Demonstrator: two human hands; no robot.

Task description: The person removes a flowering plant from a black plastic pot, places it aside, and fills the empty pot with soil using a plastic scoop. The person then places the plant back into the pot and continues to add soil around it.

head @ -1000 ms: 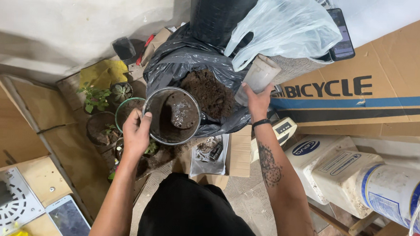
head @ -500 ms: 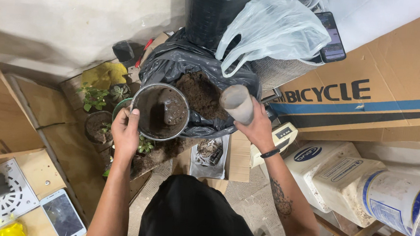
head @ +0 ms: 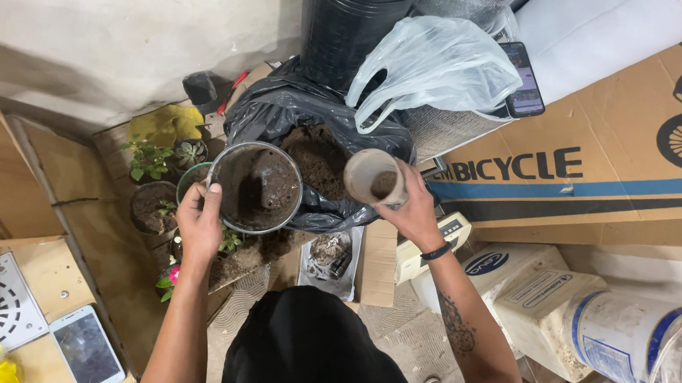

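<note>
My left hand (head: 199, 221) grips the near rim of a round pot (head: 256, 186) partly filled with dark soil, held over the edge of a black plastic bag of soil (head: 298, 118). My right hand (head: 412, 213) holds a small beige cup (head: 373, 178) on its side, its mouth facing me, with a little soil inside. The cup sits just right of the pot, above the bag's open soil (head: 323, 157).
Small potted plants (head: 153, 164) stand left of the pot. A stack of black pots (head: 351, 22) and a translucent plastic bag (head: 431, 67) lie behind. A large cardboard box (head: 586, 175) with a phone (head: 525, 80) is at right; another phone (head: 88, 348) lies lower left.
My right hand has carried the cup out of the bag and tipped its mouth toward me. The pot in my left hand stays in about the same place.
</note>
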